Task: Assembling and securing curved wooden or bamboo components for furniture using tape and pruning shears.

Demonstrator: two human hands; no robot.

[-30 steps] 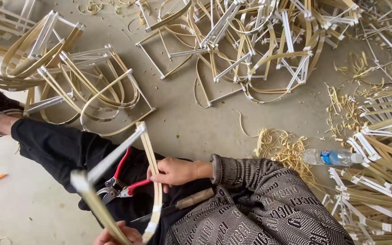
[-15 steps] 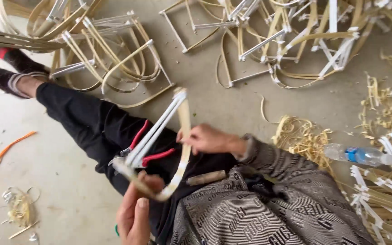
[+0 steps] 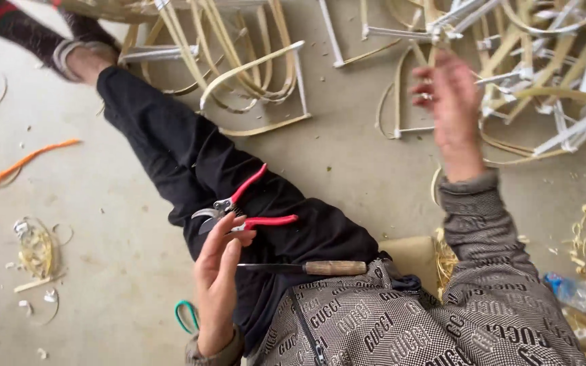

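Two tools lie on your lap: red-handled pruning shears point(image 3: 242, 210) touched by your open left hand's point(image 3: 217, 281) fingertips, and a wooden-handled knife point(image 3: 306, 268) beside it. Your right hand point(image 3: 450, 105), blurred, reaches the bent bamboo frames point(image 3: 510, 74); its grasp is unclear. Grip both shear handles fully.

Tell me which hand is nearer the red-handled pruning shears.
Left. The left hand has fingertips at the red-handled pruning shears on the lap; the right hand is far off, raised toward the bent strips.

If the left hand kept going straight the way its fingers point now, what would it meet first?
Most likely the red-handled pruning shears lying on the black trouser leg. The left hand has its fingertips right at the lower handle, possibly touching already; depth is hard to judge.
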